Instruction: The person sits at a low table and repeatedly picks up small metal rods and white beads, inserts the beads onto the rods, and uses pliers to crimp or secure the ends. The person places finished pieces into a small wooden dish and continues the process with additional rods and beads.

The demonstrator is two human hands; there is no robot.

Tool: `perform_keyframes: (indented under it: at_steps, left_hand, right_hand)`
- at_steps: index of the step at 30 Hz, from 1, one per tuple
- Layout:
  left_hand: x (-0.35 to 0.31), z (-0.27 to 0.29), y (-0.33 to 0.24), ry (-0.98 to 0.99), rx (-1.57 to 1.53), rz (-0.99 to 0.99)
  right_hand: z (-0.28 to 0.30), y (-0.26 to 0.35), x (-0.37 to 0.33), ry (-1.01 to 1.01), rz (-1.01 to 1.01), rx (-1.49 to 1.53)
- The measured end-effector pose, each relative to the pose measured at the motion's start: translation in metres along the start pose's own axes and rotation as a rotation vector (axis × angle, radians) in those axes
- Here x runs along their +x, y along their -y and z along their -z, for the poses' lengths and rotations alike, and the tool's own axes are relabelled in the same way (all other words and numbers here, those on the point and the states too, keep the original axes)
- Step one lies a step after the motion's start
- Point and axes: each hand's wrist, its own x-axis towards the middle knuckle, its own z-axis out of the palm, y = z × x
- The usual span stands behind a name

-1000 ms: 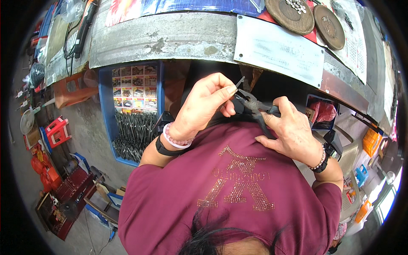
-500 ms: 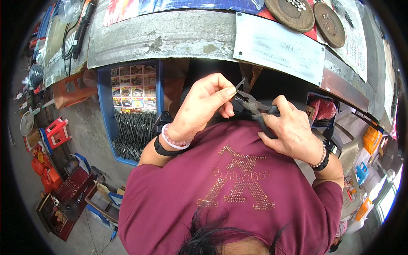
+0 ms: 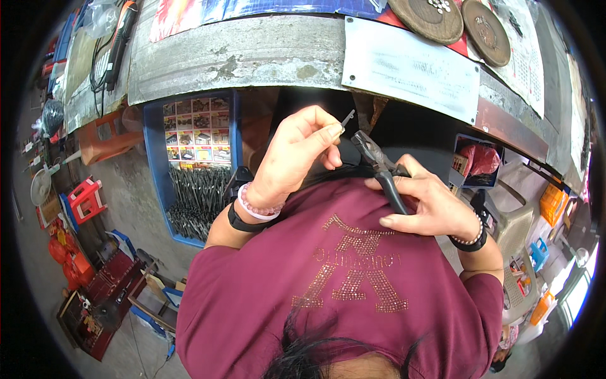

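Between its thumb and fingertips, my left hand (image 3: 302, 151) pinches a small thin metal piece (image 3: 347, 118), whose narrow end sticks up past the thumb. My right hand (image 3: 429, 199) is wrapped around the dark handles of a pair of pliers (image 3: 377, 159). The pliers' jaws point up and to the left, a short way to the right of the metal piece and apart from it. Both hands are above my lap, just below the bench's front edge. The exact shape of the metal piece is too small to make out.
A blue tray (image 3: 151, 151) with many thin dark pieces is left of my hands. The worn bench (image 3: 252, 57) runs across the front, with a whitish plate (image 3: 410, 69) at its edge and two round wooden dishes (image 3: 435, 28) behind. A red stool (image 3: 85, 201) stands far left.
The pliers have come away from the metal piece, moving down, and their jaws now point more upward. My right hand has shifted its grip on the handles. My left hand has moved slightly left.
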Motion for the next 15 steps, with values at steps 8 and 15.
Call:
perform_keyframes:
  at_steps: [8,15]
  left_hand:
    - [-0.002,-0.004,0.001,0.030,-0.027,0.034]
    - [-0.004,-0.005,-0.003,0.026,0.019,0.041]
  right_hand:
    - [-0.011,0.007,-0.003,-0.198,-0.023,-0.546]
    - [-0.012,0.006,0.002,-0.244,0.058,-0.630]
